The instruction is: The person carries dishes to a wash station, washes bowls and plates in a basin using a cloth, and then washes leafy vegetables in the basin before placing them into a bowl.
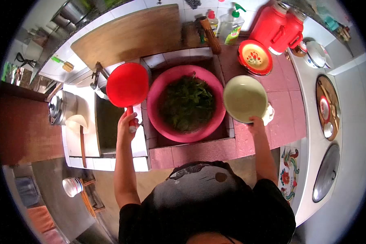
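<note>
Greens: in pink basin, none in pale bowl
Left grip: clamping dipper, basin's left
Right grip: clamping bowl, basin's right

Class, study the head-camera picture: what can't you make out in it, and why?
All in the head view:
Floor of the pink basin: covered by leafy greens.
Handle of the red dipper: partly hidden by the left hand.
White object by the right hand: kind unclear, partly behind the pale bowl.
Lettering on the green-pump bottle: too small.
Reddish-brown surface: cut off by the dark lens edge.
</note>
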Demonstrator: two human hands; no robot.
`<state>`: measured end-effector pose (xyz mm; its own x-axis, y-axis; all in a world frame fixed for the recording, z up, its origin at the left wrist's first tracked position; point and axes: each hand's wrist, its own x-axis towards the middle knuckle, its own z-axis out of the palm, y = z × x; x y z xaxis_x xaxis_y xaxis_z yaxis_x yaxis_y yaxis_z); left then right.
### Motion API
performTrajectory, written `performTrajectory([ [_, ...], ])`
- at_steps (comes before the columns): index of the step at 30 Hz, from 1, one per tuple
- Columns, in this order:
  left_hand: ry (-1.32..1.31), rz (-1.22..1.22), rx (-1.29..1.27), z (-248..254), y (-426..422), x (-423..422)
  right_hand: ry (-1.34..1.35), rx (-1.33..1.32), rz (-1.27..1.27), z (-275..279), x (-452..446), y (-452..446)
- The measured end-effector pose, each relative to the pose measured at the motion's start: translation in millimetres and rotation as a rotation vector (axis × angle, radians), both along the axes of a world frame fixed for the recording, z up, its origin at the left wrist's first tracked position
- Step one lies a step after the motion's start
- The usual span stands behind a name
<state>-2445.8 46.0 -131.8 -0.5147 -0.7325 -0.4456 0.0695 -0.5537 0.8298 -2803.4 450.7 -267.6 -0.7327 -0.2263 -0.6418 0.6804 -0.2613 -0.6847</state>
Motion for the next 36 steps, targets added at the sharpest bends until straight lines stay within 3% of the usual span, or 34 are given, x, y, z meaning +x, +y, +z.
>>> performTrajectory([
  [7,0.141,0.049,0.168,-27.8,-48.8,-22.3,-0.058,-0.018,-0.055,26.9,-36.0,24.0],
  [11,0.214,0.013,0.188,-10.9,-55.1,-33.0,0.141,-0.117,0.014,11.8,-18.0,29.5],
  [13,0.271,0.008,0.230,-11.4,-51.6,-30.9,-0.053,-0.266,0.075,35.0,16.8,26.2],
  [15,0.287,0.015,0.275,-49.8,-45.8,-13.7,-0.180,-0.211,0.307,49.0,51.8,11.8],
  [17,0.077,-0.025,0.282,-82.7,-25.4,-12.9,-0.175,-0.091,0.536,77.8,74.6,-28.7],
  [19,-0.162,-0.133,0.235,-69.5,17.0,-34.7,0.059,0.123,0.737,51.8,78.8,-77.4],
  [20,-0.146,-0.160,0.283,-87.7,30.0,-40.0,0.420,0.212,0.896,37.2,74.4,-102.3],
  [21,0.068,-0.342,0.090,-109.6,46.4,-31.8,0.793,0.292,1.035,20.2,66.5,-129.2],
  [22,0.033,-0.387,0.227,-123.8,51.4,-43.2,0.845,0.377,1.106,-8.8,55.2,-158.5],
  [23,-0.034,-0.450,0.136,-146.5,62.0,-49.1,0.898,0.463,1.173,-34.2,45.9,-186.1],
  [26,-0.345,-0.635,-0.261,-169.8,75.7,-84.7,1.473,1.092,1.312,-61.1,46.5,-256.1],
  [28,-0.573,-0.703,-0.655,-163.6,73.4,-104.4,1.531,1.107,1.431,-129.9,76.7,-270.4],
  [30,-0.773,-0.684,-1.144,-147.8,58.8,-128.2,1.602,1.041,1.748,-133.3,88.3,-275.3],
  [32,-0.986,-0.731,-1.322,-172.5,36.5,-148.8,1.622,0.835,2.264,-67.5,84.0,-279.7],
  [33,-1.098,-0.763,-1.408,-183.6,32.5,-153.1,1.491,0.908,2.181,-71.7,74.4,-280.5],
  [35,-1.232,-0.864,-1.310,-201.0,27.2,-148.4,1.238,1.027,1.983,-80.3,51.7,-291.0],
  [36,-1.296,-0.918,-1.260,-207.8,26.6,-146.5,1.239,1.087,1.886,-83.0,54.2,-288.5],
])
